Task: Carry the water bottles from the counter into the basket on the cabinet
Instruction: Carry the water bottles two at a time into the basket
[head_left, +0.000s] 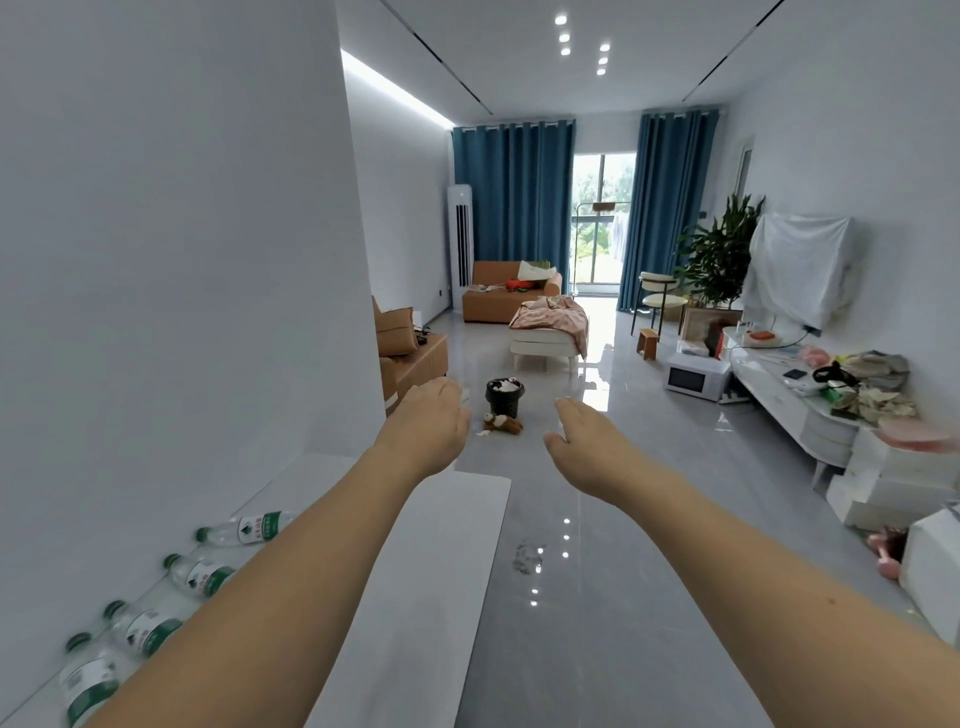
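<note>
1. Both hands are stretched forward at about chest height with fingers straight and relaxed; the left hand (434, 415) and the right hand (587, 441) hold nothing.

2. Four bottles (197, 571) lie on their sides on the white counter (415, 571), in a row along its left edge where it meets the wall (182, 260). Their green caps point toward the wall, so each long axis runs across the counter rather than along it.

3. The row sits low and to the left — below the left forearm, which crosses over the inner ends of the bottles. The farthest bottle (244, 529) lies nearest the left hand, yet still well behind and beneath it; the nearest bottle (88, 686) is close to the person's body at the counter's near-left corner.

4. The left hand is plainly the nearer one. The right hand hangs over the floor (597, 597), beyond the counter's right edge, well apart from every bottle.

5. Judgement: nothing has been picked up, so the task looks to be at its very start. The likely next move is for the left hand to draw back and down toward the left edge and close round a bottle's barrel across its long axis.

6. No basket can be picked out; a low white cabinet (789, 410) along the right wall carries clutter.
</note>
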